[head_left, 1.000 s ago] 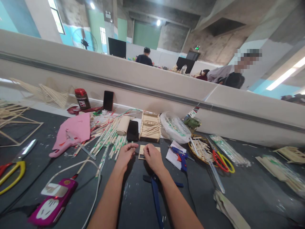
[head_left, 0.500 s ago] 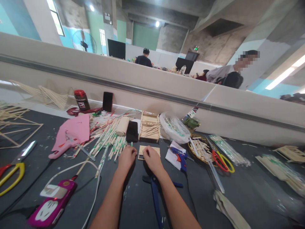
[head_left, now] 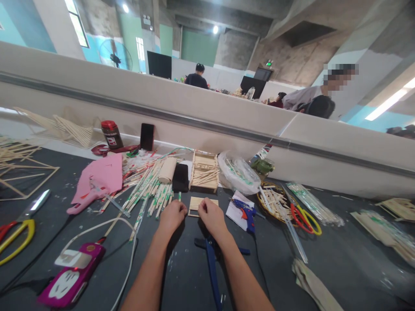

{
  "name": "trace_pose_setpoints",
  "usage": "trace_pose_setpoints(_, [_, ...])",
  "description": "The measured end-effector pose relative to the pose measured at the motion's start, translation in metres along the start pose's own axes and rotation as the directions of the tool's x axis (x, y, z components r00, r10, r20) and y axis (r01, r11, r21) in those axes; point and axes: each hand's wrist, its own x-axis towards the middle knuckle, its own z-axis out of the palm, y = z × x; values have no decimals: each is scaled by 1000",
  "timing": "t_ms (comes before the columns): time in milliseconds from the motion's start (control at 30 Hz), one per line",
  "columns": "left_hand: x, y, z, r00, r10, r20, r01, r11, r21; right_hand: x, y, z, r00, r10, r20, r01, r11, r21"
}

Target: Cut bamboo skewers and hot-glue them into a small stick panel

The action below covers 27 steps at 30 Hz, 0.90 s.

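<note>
In the head view a small panel of pale wooden sticks (head_left: 195,203) lies flat on the dark table, with a gap near its front edge. My right hand (head_left: 212,216) is over its right part, fingers closed in a pinch at the panel's surface. Whatever is between those fingertips is too small to make out. Just left of the panel my left hand (head_left: 173,214) is closed too, thumb against curled fingers, and its contents are hidden. Below my right hand lies a blue-handled cutter (head_left: 212,268), partly covered by my forearm.
Behind the panel stand a stick-built tray (head_left: 204,178) and a black phone (head_left: 180,177). To the right are a blue glue gun (head_left: 244,211), a basket of cut sticks (head_left: 274,201) and scissors (head_left: 306,219). Wrapped chopsticks (head_left: 142,183), a pink glue gun (head_left: 87,199) and a purple power strip (head_left: 73,274) lie left.
My right hand has shifted slightly to the right over the panel, uncovering a bit more of its left part. The left hand stays almost where it was.
</note>
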Motion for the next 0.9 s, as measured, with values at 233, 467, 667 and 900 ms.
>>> trace_pose_setpoints(233, [2,1,0,989,144,-36,-148,937,-316,4,3,-11,1000,-3,16,-2,940,340])
trace_pose_setpoints(467, [-12,28,-8,937,317,147,-88,622,-778,4,-8,-37,999,-54,-6,47,800,598])
trace_pose_setpoints(667, [-16,31,-20,960,271,73,-44,404,-914,0,-8,-50,999,-2,-44,28,799,600])
trace_pose_setpoints(900, [-18,35,-18,961,272,47,-33,281,-959,-8,-18,-36,992,-105,74,50,844,534])
